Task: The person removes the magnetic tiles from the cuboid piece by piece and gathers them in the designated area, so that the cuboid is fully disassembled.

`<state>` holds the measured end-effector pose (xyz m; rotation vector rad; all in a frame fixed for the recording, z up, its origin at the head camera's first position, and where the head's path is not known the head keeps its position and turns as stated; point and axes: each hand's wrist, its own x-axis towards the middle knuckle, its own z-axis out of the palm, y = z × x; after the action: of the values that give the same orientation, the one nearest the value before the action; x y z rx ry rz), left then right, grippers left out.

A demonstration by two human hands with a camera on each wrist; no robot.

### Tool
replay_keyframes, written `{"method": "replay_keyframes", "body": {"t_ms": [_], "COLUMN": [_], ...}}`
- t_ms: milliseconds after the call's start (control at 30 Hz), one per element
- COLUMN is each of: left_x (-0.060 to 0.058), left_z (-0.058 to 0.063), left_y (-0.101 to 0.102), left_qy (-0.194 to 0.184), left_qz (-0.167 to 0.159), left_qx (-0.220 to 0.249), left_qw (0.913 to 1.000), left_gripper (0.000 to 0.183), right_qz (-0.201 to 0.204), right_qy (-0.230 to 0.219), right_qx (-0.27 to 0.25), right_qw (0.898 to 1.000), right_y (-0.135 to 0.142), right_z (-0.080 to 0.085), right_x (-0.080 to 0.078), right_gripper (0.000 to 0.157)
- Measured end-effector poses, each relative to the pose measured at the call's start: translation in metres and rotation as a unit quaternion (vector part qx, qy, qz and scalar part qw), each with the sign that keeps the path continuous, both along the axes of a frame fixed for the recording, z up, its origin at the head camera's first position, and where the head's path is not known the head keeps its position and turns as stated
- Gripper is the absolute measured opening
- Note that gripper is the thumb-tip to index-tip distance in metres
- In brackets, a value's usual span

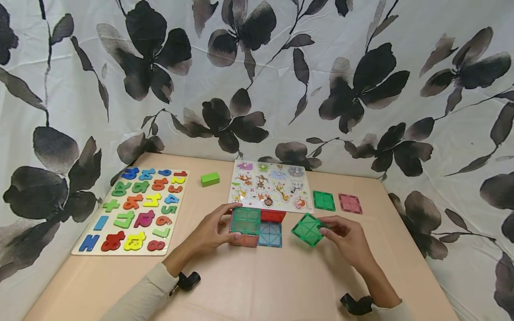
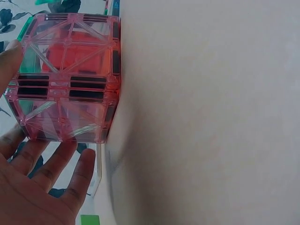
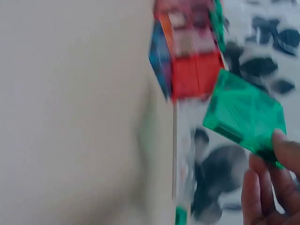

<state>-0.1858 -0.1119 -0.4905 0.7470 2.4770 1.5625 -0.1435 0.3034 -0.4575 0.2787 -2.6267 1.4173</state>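
My left hand [image 1: 214, 227] grips a small box of see-through magnetic tiles [image 1: 246, 220], thumb in front and fingers behind. The box has a green tile on top and pinkish-red side tiles [image 2: 68, 51]. Joined to its right are a blue tile [image 1: 270, 234] and, behind that, a red tile [image 1: 273, 216] standing up. My right hand [image 1: 347, 238] pinches a green square magnetic tile [image 1: 308, 229] by one corner, tilted, just right of the structure. In the right wrist view this green tile [image 3: 246, 112] is held between thumb and fingers, apart from the box.
On the left lies a puzzle board of coloured letters and numbers [image 1: 149, 232]. A white animal puzzle board [image 1: 250, 200] lies behind the tiles. A green block [image 1: 210, 179] stands between the boards. At the back right lie a green tile [image 1: 323, 200] and a pink tile [image 1: 350, 203].
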Motion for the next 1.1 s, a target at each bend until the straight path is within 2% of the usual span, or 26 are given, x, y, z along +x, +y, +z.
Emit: {"method": "replay_keyframes", "body": {"t_ms": [133, 267, 333, 433, 533, 667, 733, 800, 900, 933, 967, 1000, 1067, 1100], "left_x": [0.000, 0.000, 0.000, 0.000, 0.000, 0.000, 0.000, 0.001, 0.001, 0.001, 0.001, 0.001, 0.001, 0.001], "left_z": [0.000, 0.000, 0.000, 0.000, 0.000, 0.000, -0.001, -0.001, -0.001, -0.001, -0.001, -0.001, -0.001, -0.001], "left_y": [0.000, -0.001, -0.001, -0.001, -0.001, 0.000, 0.000, 0.000, 0.001, 0.001, 0.001, 0.001, 0.001, 0.001], "left_qy": [0.001, 0.000, 0.001, 0.003, 0.007, 0.010, 0.007, 0.001, -0.005, -0.006, -0.008, -0.008, -0.008, -0.007], "left_qz": [0.000, 0.003, 0.003, 0.002, -0.001, -0.003, -0.002, -0.001, 0.000, 0.000, 0.000, 0.001, 0.001, 0.001], "left_qx": [0.000, -0.001, -0.001, -0.001, 0.004, 0.007, 0.006, 0.006, 0.005, 0.005, 0.005, 0.005, 0.005, 0.005], "left_qw": [1.0000, 1.0000, 1.0000, 1.0000, 1.0000, 0.9999, 1.0000, 1.0000, 1.0000, 1.0000, 1.0000, 1.0000, 1.0000, 1.0000], "left_gripper": [0.080, 0.080, 0.080, 0.080, 0.080, 0.080, 0.080, 0.080, 0.080, 0.080, 0.080, 0.080, 0.080, 0.080], "right_qz": [-0.069, -0.140, -0.175, -0.232, -0.286, -0.330, -0.340, -0.344, -0.344, -0.346, -0.350, -0.353, -0.360, -0.361], "right_qy": [-0.028, -0.052, -0.064, -0.080, -0.108, -0.151, -0.161, -0.169, -0.180, -0.185, -0.186, -0.186, -0.176, -0.164], "right_qx": [-0.069, -0.155, -0.203, -0.268, -0.312, -0.356, -0.374, -0.387, -0.381, -0.365, -0.335, -0.280, -0.149, -0.078], "right_qw": [0.995, 0.977, 0.961, 0.932, 0.900, 0.861, 0.848, 0.838, 0.839, 0.845, 0.855, 0.873, 0.904, 0.915], "right_y": [0.041, 0.082, 0.102, 0.129, 0.150, 0.173, 0.181, 0.187, 0.193, 0.194, 0.195, 0.195, 0.190, 0.185], "right_z": [-0.003, -0.006, -0.008, -0.012, -0.015, -0.019, -0.022, -0.024, -0.028, -0.028, -0.029, -0.030, -0.029, -0.028], "right_x": [-0.012, -0.026, -0.033, -0.043, -0.051, -0.058, -0.060, -0.061, -0.063, -0.064, -0.066, -0.066, -0.066, -0.065], "right_gripper": [0.034, 0.042, 0.044, 0.047, 0.049, 0.042, 0.038, 0.034, 0.039, 0.040, 0.042, 0.043, 0.048, 0.049]}}
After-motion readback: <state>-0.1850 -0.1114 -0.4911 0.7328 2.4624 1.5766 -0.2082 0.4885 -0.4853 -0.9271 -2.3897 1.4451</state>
